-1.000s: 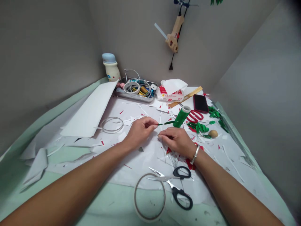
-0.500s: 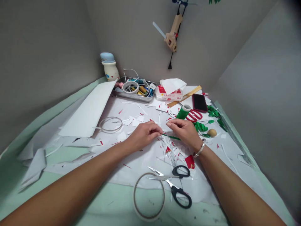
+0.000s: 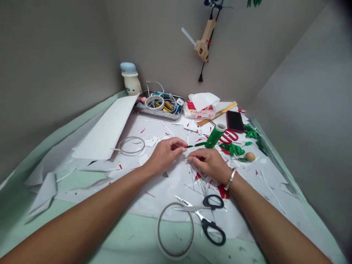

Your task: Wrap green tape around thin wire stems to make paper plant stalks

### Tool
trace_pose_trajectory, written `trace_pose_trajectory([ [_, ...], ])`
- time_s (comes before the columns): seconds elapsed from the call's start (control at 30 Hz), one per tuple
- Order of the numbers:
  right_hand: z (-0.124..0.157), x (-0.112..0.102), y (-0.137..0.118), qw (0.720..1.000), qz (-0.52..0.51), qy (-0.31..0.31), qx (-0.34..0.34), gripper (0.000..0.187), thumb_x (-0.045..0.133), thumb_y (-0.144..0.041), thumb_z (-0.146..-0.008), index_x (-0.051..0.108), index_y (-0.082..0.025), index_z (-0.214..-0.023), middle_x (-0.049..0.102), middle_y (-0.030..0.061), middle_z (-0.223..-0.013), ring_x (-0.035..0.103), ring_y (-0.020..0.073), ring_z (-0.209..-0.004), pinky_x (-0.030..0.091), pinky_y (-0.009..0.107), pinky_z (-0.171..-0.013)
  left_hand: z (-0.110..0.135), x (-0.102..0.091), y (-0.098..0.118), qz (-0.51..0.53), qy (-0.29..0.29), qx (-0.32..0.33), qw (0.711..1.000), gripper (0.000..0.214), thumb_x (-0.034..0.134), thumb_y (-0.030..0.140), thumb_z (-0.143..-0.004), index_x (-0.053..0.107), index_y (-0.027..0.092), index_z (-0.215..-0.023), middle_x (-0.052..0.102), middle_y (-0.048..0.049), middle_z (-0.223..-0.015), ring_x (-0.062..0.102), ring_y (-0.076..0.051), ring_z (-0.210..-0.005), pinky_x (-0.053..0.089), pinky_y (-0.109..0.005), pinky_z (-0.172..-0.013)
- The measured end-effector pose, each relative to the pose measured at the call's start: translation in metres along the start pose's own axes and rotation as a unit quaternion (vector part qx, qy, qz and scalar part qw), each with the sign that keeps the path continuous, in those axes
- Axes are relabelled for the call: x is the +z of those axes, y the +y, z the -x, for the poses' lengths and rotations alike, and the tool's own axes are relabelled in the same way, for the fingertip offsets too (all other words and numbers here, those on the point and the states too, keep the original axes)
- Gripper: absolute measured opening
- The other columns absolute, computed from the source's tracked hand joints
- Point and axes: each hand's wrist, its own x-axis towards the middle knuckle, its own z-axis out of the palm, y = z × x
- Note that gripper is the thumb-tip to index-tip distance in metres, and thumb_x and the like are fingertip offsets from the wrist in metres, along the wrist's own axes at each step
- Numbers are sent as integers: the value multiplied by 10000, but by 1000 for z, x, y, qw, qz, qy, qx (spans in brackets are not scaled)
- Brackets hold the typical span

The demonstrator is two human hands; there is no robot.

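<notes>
My left hand [image 3: 169, 154] pinches the near end of a thin green leaf-like strip [image 3: 200, 144], which points right toward the spool of green thread [image 3: 215, 136]. A bit of red shows at its fingertips. Close by on the right, my right hand [image 3: 210, 161] has its thumb and fingers pressed together, with a bracelet on the wrist. Whatever it may hold is too fine to see. Under and in front of the hands lie thin wires [image 3: 202, 185] and red and white paper scraps. A cluster of green leaves [image 3: 232, 149] rests to the right of the spool.
Black-handled scissors [image 3: 202, 216] lie open beside a tape roll [image 3: 158, 234] at the front. Behind are a metal tray [image 3: 165, 114] of supplies, a tissue pack [image 3: 199, 110], a phone [image 3: 235, 121] and red-handled scissors [image 3: 229, 136]. A glue gun [image 3: 205, 42] hangs on the wall.
My right hand has moved down and slightly left, below the green strip. The strip in my left hand now tilts up to the right instead of down. The view has shifted slightly.
</notes>
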Motion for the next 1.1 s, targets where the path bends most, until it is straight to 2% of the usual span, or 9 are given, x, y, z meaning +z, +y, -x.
trace_pose_trajectory([
  [0.2,2,1,-7,999,37,-5,-28,153,568,-188,-839,715,-223,-861,724,-6,-827,640,131,-750,452,232,-701,0,0,-4,-84,17,2,996,175,574,266,-782,686,192,-895,697,-9,-826,600,-135,-706,462,-273,-694],
  [0.43,3,2,-8,996,75,-6,-36,156,553,-221,-857,707,-224,-878,722,3,-826,641,140,-761,451,241,-709,1,0,-2,-102,24,-2,995,207,590,273,-770,727,201,-908,719,-33,-949,642,-177,-853,482,-312,-813],
  [0.63,4,3,-11,996,83,-13,-38,151,549,-204,-856,699,-225,-861,722,3,-844,640,144,-781,450,243,-733,1,0,-1,-98,22,-27,995,322,579,239,-763,685,195,-1064,729,-8,-825,650,-157,-759,490,-287,-773],
  [0.8,4,1,-11,992,111,-13,-50,139,560,-206,-846,697,-221,-863,710,15,-817,626,150,-769,440,252,-722,2,0,-3,-129,9,2,992,178,549,208,-755,707,201,-839,713,3,-799,623,-145,-722,467,-268,-713],
  [0.93,3,-4,-9,992,108,11,-66,131,568,-213,-839,698,-212,-858,699,23,-781,611,151,-731,432,260,-689,3,1,-4,-169,-18,38,985,176,536,176,-744,698,208,-803,700,1,-816,606,-157,-756,445,-271,-719],
  [1.1,-1,-10,-6,997,52,56,-34,151,556,-235,-854,703,-204,-836,698,29,-767,612,150,-708,443,262,-680,5,4,-4,-187,-71,82,976,147,540,176,-770,681,207,-802,663,-2,-799,579,-148,-748,419,-244,-680],
])
